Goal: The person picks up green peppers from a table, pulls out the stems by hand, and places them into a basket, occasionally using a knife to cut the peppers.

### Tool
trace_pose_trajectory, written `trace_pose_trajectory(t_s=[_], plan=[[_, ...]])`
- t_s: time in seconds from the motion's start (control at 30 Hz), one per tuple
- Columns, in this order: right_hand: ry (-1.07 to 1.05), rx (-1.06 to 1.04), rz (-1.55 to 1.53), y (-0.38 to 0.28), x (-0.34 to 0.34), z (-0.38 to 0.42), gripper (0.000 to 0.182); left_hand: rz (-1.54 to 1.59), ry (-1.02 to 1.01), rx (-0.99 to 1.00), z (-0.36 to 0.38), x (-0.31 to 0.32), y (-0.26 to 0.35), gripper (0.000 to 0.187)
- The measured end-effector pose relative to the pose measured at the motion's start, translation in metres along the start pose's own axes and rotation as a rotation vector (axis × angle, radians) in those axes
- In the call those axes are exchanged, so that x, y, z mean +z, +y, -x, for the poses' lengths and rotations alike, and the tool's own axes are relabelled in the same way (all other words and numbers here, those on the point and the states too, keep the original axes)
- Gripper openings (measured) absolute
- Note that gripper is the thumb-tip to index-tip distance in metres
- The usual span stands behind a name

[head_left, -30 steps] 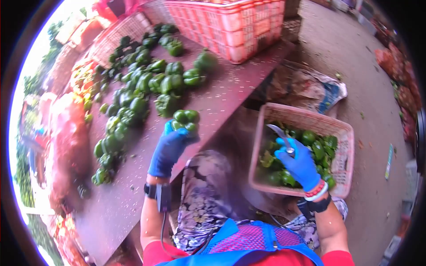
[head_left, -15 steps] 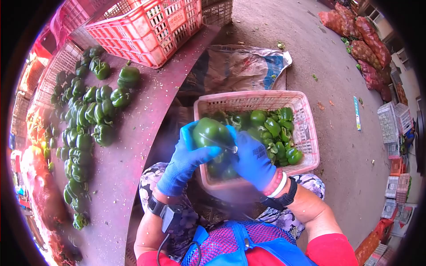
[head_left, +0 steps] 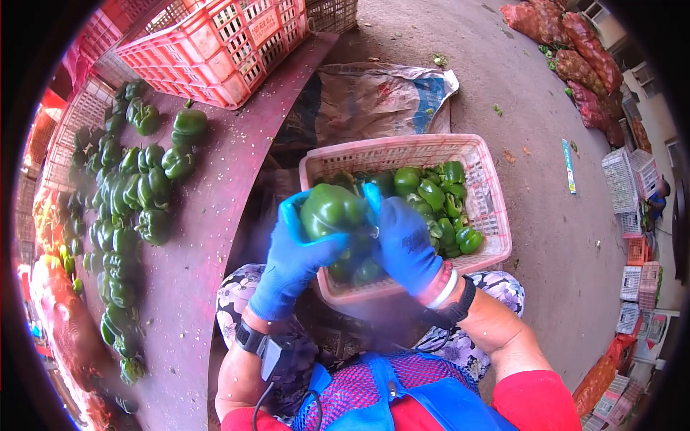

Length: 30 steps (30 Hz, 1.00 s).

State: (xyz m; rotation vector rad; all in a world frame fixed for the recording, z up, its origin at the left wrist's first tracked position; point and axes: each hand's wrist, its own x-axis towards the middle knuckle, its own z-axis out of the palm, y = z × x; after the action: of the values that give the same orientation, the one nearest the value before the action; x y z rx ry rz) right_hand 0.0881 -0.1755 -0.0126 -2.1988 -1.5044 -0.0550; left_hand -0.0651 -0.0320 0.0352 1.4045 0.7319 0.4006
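My left hand (head_left: 287, 255), in a blue glove, is closed around a large green bell pepper (head_left: 332, 210), thumb below and fingers along its left side. The pepper is held above a pink plastic crate (head_left: 496, 208). On the pepper's right side, my right hand (head_left: 406, 241), gloved the same way, is closed with its thumb up against the pepper. A small shiny bit of metal shows at its fingers, apparently part of a small knife; the rest is hidden. Below, several green peppers (head_left: 431, 194) lie in the crate, some partly covered by my hands.
On the left, a reddish tabletop (head_left: 208, 237) carries rows of green peppers (head_left: 122, 248) and a large pink crate (head_left: 215, 57). A flattened sack (head_left: 374, 100) lies beyond the pepper crate. Filled mesh sacks (head_left: 575, 57) and stacked crates (head_left: 622, 179) line the right.
The view has shifted slightly, so the surroundings sit further left and mostly higher. The pepper has turned a little in my left hand; both hands keep their hold.
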Motion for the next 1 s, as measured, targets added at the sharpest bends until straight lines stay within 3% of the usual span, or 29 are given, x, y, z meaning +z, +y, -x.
trace_pose_trajectory(t_s=[0.07,0.13,0.2,0.3,0.37,0.4,0.43,0.57,0.67,0.77,0.87,0.97,1.0], plan=[[-0.05,0.08,0.087,0.015,0.011,0.006,0.057,0.196,0.039,0.008,0.006,-0.007,0.012,0.082],[-0.111,0.197,-0.126,0.027,0.007,0.008,0.056,0.272,0.091,0.093,0.003,-0.022,0.015,0.079],[-0.108,0.181,-0.436,0.033,-0.001,0.005,0.056,0.199,0.099,0.034,0.0,-0.03,0.008,0.079],[-0.204,0.102,-1.119,0.003,-0.025,-0.012,0.081,-0.247,-0.017,0.02,0.003,-0.017,-0.005,0.094],[-0.249,-0.055,-1.152,0.002,-0.028,-0.02,0.091,-0.359,-0.11,0.066,0.011,0.005,-0.009,0.094],[-0.309,-0.148,-0.977,0.008,-0.028,-0.026,0.094,-0.436,-0.144,0.148,0.012,0.013,-0.008,0.091],[-0.461,-0.061,-1.259,0.003,-0.037,-0.028,0.094,-0.372,-0.211,0.141,0.014,0.016,0.003,0.084],[-0.504,-0.058,-1.033,0.013,-0.035,-0.024,0.085,-0.264,-0.345,0.154,0.011,0.01,-0.001,0.079],[-0.47,0.002,-1.226,0.013,-0.035,-0.017,0.082,-0.126,-0.422,0.059,0.007,0.002,-0.014,0.078],[-0.576,0.276,-1.517,0.027,-0.032,-0.006,0.08,0.196,-0.483,-0.129,0.003,-0.004,-0.013,0.087],[-0.49,0.367,-1.812,0.033,-0.031,0.0,0.082,0.366,-0.542,-0.134,0.004,-0.006,-0.002,0.085],[-0.453,0.307,-2.282,0.041,-0.032,0.003,0.098,0.604,-0.493,-0.118,0.004,-0.01,0.003,0.097],[-0.549,0.165,-2.536,0.05,-0.027,0.003,0.103,0.633,-0.464,-0.103,0.001,-0.013,0.005,0.099]])
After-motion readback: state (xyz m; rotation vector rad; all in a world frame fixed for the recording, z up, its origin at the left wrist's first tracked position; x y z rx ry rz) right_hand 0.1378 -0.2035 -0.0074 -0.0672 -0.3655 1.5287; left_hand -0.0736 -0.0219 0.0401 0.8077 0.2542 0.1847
